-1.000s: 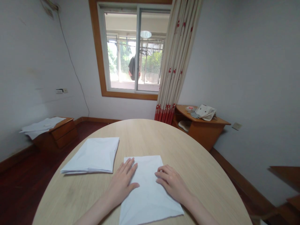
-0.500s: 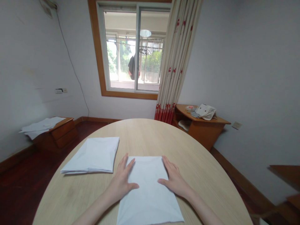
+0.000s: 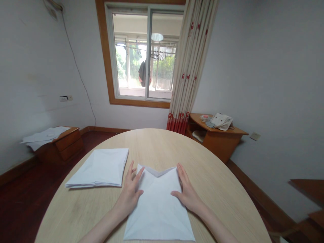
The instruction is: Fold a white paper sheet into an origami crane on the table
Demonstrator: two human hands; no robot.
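A white folded sheet point(image 3: 157, 209), paper or cloth I cannot tell which, lies in front of me. At its far edge the layers part in a shallow V, with the two far corners pointing up. My left hand point(image 3: 130, 192) rests along the sheet's left side, fingers spread, index fingertip near the far left corner and thumb over the edge. Against the right side lies my right hand point(image 3: 188, 192), its fingers stretched towards the far right corner and its thumb on top. To the left is a stack of white folded sheets point(image 3: 101, 167), lying flat.
A round wooden table point(image 3: 212, 175) carries the sheets. Beyond it stand a low cabinet point(image 3: 68, 143) with white sheets on top at left and a corner cabinet point(image 3: 220, 143) with a white bag point(image 3: 222, 121) at right. A curtain point(image 3: 191, 71) hangs beside the window point(image 3: 131, 60).
The sheet's far edge has gone from straight and flat to a V-shaped gap between layers. Both hands have moved slightly away from me, and the sheet's near edge has shifted a little left.
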